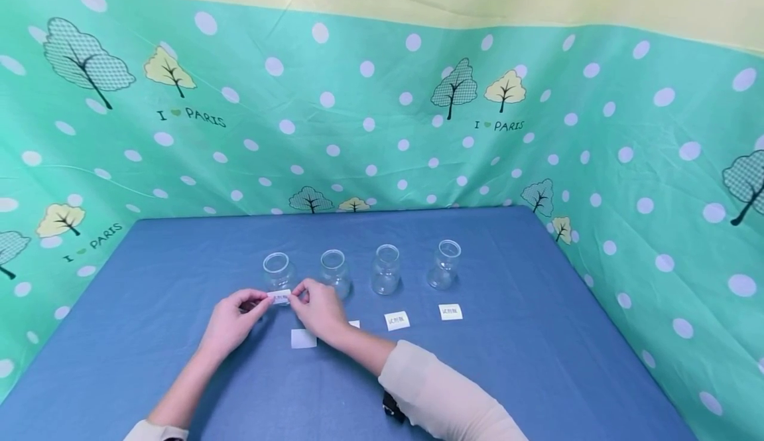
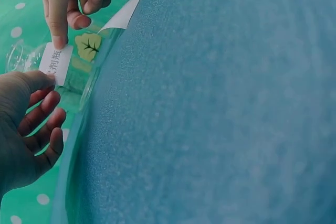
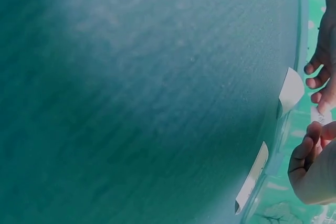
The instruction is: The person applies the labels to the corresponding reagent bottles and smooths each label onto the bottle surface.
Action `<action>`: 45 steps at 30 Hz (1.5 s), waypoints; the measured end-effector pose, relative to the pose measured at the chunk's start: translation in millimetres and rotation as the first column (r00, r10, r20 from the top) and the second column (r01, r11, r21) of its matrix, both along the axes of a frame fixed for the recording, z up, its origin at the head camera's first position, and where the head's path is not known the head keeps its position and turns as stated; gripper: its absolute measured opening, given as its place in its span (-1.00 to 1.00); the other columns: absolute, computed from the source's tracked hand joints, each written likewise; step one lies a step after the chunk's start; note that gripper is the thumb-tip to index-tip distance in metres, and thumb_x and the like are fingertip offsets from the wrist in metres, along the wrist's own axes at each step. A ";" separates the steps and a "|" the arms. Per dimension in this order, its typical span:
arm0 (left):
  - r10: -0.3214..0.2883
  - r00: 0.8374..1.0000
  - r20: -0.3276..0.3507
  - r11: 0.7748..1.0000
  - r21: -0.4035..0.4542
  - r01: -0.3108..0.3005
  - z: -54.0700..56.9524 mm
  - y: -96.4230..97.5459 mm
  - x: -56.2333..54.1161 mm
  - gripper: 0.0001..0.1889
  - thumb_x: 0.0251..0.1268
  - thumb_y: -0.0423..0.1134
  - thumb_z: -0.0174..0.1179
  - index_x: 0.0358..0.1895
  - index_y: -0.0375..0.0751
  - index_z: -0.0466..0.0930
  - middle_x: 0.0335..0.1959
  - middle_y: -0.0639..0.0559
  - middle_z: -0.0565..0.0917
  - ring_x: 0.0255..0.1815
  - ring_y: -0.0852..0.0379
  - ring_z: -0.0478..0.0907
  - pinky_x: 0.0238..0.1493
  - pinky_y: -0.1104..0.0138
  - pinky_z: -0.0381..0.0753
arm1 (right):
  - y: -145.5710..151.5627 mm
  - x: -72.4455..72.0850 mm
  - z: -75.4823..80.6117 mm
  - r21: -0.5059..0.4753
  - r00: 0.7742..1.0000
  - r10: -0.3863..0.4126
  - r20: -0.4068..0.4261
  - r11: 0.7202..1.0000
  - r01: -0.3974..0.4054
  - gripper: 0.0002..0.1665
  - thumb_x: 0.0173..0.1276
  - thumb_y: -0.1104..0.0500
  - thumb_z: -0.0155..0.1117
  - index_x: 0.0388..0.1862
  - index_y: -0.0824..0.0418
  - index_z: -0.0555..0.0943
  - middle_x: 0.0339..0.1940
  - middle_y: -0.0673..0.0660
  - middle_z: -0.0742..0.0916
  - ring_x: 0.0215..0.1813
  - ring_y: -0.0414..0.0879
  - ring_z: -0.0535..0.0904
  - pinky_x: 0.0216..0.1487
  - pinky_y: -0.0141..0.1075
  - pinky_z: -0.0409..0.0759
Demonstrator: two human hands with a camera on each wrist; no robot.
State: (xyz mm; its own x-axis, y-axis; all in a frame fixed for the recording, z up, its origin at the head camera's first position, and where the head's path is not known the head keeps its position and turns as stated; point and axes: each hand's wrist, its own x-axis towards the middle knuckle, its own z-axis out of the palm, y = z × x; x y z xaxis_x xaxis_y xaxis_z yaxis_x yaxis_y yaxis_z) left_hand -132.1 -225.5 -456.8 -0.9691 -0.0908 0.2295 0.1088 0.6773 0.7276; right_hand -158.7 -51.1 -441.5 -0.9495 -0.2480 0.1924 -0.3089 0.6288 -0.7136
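Observation:
A small white label with handwritten characters (image 1: 279, 296) is held at the front of the leftmost glass jar (image 1: 276, 265). My left hand (image 1: 231, 321) pinches its left end, the other fingers loosely bent in the left wrist view. At the opposite end, my right hand (image 1: 320, 310) grips the label between thumb and fingers. Behind the label (image 2: 56, 64), the clear jar wall shows in the left wrist view; I cannot tell whether the label touches the glass all along.
To the right stand a second jar (image 1: 335, 268), a third jar (image 1: 386, 270) and a fourth jar (image 1: 444, 265). On the blue cloth lie a blank paper piece (image 1: 304, 339), a partly covered paper (image 1: 355, 324) and two written labels (image 1: 396, 321). A dark object (image 1: 392, 406) lies beside the right sleeve.

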 end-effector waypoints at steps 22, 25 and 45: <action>0.042 0.998 0.046 0.999 0.008 -0.043 -0.2 -4.2 -3.6 -0.77 0.14 -0.12 0.30 -0.30 -0.23 0.69 -0.50 -0.02 0.68 -0.59 0.43 0.45 -0.52 0.47 0.44 | -5.8 -1.3 0.8 0.014 0.998 -0.049 0.031 0.999 0.049 -0.91 0.22 0.06 0.27 -0.39 0.03 0.64 -0.65 -0.12 0.58 -0.63 -0.36 0.35 -0.56 -0.52 0.28; 0.038 0.998 0.050 0.999 0.010 -0.038 -0.2 -4.6 -4.3 -0.76 0.14 -0.11 0.30 -0.29 -0.23 0.69 -0.49 -0.03 0.69 -0.59 0.43 0.45 -0.52 0.47 0.44 | -5.9 -1.2 0.8 0.014 0.997 -0.057 0.043 0.998 0.056 -0.90 0.22 0.05 0.28 -0.39 0.04 0.64 -0.66 -0.12 0.59 -0.64 -0.36 0.35 -0.57 -0.52 0.28; -0.048 0.997 0.064 0.998 0.049 0.045 4.4 -4.6 -7.2 -0.48 0.25 -0.11 0.21 0.20 -0.30 0.38 0.04 -0.31 0.59 -0.08 -0.20 0.62 -0.26 0.43 0.56 | -10.9 0.0 3.1 -0.055 0.985 -0.065 0.158 0.996 0.075 -0.29 0.18 -0.05 0.34 0.26 0.18 0.38 -0.68 -0.07 0.55 -0.55 -0.31 0.46 -0.41 -0.41 0.47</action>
